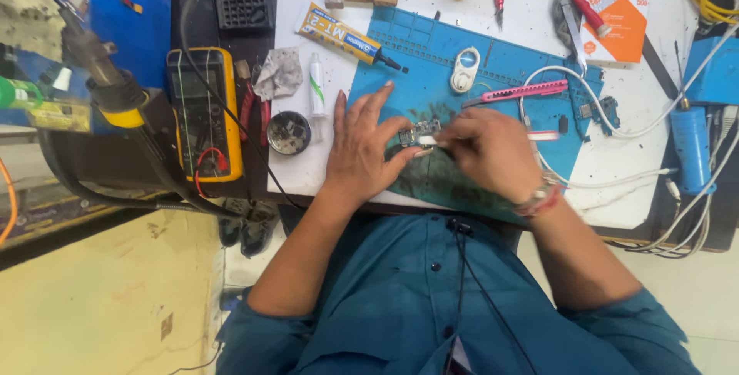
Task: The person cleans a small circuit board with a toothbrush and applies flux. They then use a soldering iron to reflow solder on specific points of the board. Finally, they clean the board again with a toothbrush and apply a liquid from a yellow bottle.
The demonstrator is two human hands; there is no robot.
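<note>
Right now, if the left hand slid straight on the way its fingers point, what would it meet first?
Probably the white oval tool. The left hand points up-right across the blue mat, past the small circuit board at its fingertips; depth is hard to judge.

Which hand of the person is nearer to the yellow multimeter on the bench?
Left. The left hand rests on the blue mat's near edge, on the side toward the yellow multimeter. The right hand lies beyond the small circuit board, farther away from it.
</note>
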